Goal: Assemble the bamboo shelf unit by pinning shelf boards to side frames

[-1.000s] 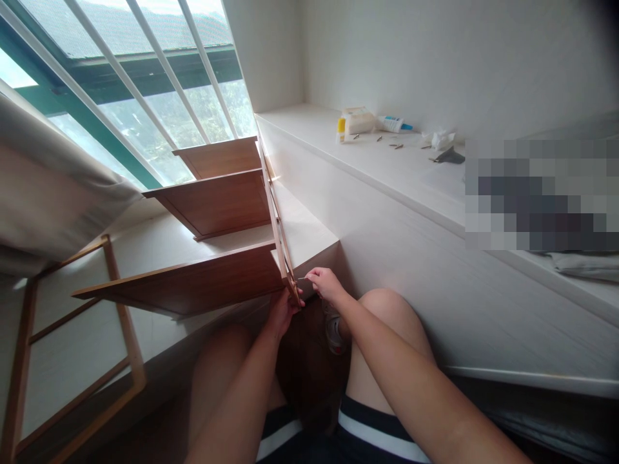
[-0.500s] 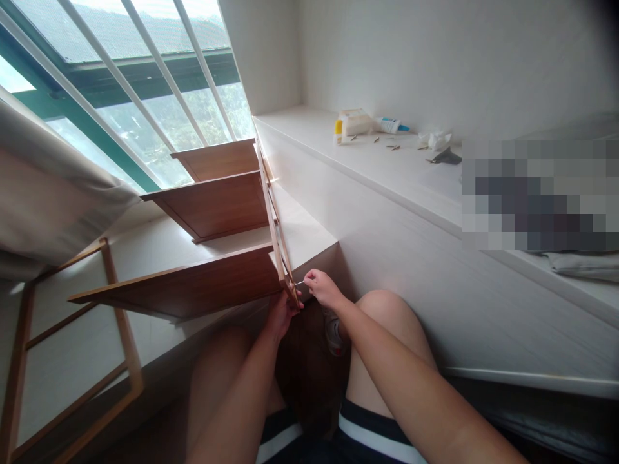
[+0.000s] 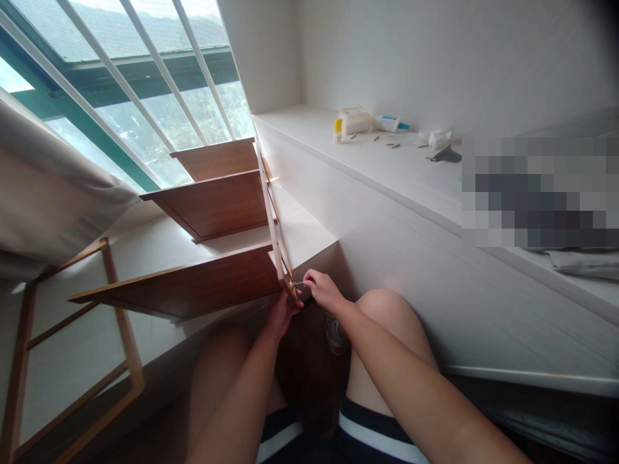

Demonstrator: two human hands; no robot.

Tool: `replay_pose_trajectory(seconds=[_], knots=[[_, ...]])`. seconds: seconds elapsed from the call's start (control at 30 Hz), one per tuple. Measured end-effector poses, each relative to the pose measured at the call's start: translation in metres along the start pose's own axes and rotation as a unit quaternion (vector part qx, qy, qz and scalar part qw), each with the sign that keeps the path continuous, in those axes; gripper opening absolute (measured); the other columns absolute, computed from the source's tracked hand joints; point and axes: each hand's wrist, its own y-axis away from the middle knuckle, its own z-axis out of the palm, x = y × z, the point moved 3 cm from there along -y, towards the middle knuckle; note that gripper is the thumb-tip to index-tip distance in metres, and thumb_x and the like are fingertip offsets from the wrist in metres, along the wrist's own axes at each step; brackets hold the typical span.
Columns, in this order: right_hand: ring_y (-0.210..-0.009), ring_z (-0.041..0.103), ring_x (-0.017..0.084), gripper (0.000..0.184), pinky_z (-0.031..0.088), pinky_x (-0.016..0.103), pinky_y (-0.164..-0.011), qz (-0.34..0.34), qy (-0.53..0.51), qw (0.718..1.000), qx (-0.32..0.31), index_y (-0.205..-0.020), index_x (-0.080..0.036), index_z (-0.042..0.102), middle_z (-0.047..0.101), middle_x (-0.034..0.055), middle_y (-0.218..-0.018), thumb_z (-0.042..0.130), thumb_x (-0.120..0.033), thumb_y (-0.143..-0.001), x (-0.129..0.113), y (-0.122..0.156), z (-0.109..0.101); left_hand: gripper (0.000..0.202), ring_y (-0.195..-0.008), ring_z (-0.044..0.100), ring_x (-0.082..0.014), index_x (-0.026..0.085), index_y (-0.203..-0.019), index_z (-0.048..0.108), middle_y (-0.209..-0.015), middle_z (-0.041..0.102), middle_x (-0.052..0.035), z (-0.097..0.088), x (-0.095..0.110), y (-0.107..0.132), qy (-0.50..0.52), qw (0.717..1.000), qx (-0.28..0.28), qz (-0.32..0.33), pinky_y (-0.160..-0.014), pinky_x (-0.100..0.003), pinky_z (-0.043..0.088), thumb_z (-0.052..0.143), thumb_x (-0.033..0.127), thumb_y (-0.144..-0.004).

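A brown wooden shelf unit (image 3: 213, 283) lies with its side frame running along its right edge, its boards pointing left. My left hand (image 3: 282, 314) is closed around the near end of that side frame, partly hidden behind the wood. Between the thumb and fingers of my right hand (image 3: 323, 290) is a thin metal rod (image 3: 299, 283), possibly a hex key. Its tip points left and meets the frame just above my left hand. Whether the tip sits in a screw is too small to see.
A second wooden frame (image 3: 120, 316) leans at the left, near a curtain (image 3: 53, 200). On the white ledge (image 3: 309, 132) are a yellow-capped bottle (image 3: 337, 131), a blue-tipped tube (image 3: 391, 123), several small metal screws or pins, and crumpled plastic (image 3: 436, 137). A barred window is behind.
My right hand's fingers have shifted very slightly around the metal rod. My left hand and the shelf unit stay in place.
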Motion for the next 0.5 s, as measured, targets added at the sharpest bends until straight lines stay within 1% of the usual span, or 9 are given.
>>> replay_pose_trajectory(seconds=[0.17, 0.27, 0.33, 0.5], knots=[[-0.083, 0.056, 0.017, 0.009, 0.039, 0.025, -0.077, -0.023, 0.013, 0.999, 0.018, -0.076, -0.022, 0.064, 0.065, 0.0017, -0.084, 0.058, -0.02, -0.082, -0.007, 0.0, -0.007, 0.037, -0.051, 0.06, -0.0098, 0.018, -0.096, 0.06, -0.076, 0.066, 0.0007, -0.001, -0.001, -0.001, -0.002, 1.0, 0.003, -0.005, -0.048, -0.022, 0.048, 0.073, 0.045, -0.075], [-0.084, 0.056, 0.017, 0.007, 0.039, 0.025, -0.077, -0.017, 0.009, 0.999, 0.026, -0.076, -0.022, 0.066, 0.065, 0.0024, -0.086, 0.061, -0.021, -0.08, -0.007, 0.0, -0.009, 0.038, -0.051, 0.06, -0.01, 0.018, -0.097, 0.059, -0.076, 0.066, 0.0004, -0.001, -0.001, -0.001, -0.002, 1.0, 0.003, -0.007, -0.048, -0.022, 0.047, 0.073, 0.045, -0.074], [-0.079, 0.056, 0.017, 0.008, 0.039, 0.025, -0.072, -0.004, -0.001, 1.0, 0.025, -0.075, -0.022, 0.067, 0.065, 0.002, -0.079, 0.061, -0.022, -0.08, -0.005, 0.0, -0.008, 0.038, -0.051, 0.06, -0.01, 0.018, -0.097, 0.059, -0.077, 0.066, 0.0003, -0.001, -0.001, 0.0, -0.002, 1.0, 0.001, -0.007, -0.047, -0.022, 0.047, 0.073, 0.046, -0.074], [-0.05, 0.052, 0.012, 0.012, 0.036, 0.022, -0.051, 0.057, -0.064, 0.996, -0.002, -0.072, -0.019, 0.063, 0.055, -0.0022, -0.051, 0.057, -0.024, -0.081, 0.003, -0.002, 0.001, 0.037, -0.05, 0.06, -0.0099, 0.018, -0.095, 0.059, -0.076, 0.066, 0.001, 0.0, -0.001, 0.0, -0.003, 1.0, -0.003, -0.003, -0.045, -0.021, 0.045, 0.073, 0.046, -0.075]])
